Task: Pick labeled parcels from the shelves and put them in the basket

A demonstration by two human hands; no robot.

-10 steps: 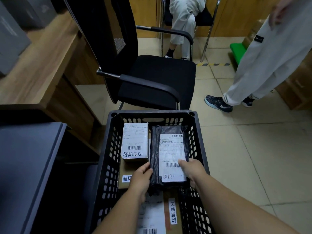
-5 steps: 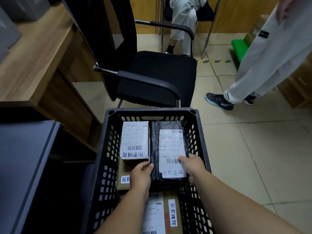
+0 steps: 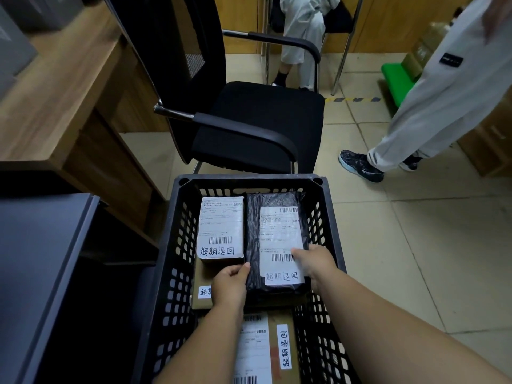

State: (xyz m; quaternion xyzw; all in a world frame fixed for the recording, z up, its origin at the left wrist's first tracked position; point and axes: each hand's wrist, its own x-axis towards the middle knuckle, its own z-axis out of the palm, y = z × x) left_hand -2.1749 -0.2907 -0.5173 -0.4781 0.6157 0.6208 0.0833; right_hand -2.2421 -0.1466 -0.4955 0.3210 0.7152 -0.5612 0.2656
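Basket (image 3: 177, 245) sits on the floor at centre, office chair (image 3: 257, 120) right behind it, tabletop (image 3: 55, 101) to the left, cabinet (image 3: 33, 273) at near left. In the basket: wrapped parcel (image 3: 252, 239) at far right, white parcel (image 3: 220, 231) just left of it on top of a flat box (image 3: 201, 299), another box (image 3: 285, 345) nearest the person. Left hand (image 3: 230, 286) at the wrapped parcel's left edge, right hand (image 3: 315, 261) at its right edge; a standing person (image 3: 432, 106) far right, a seated person (image 3: 299, 31) behind the chair.
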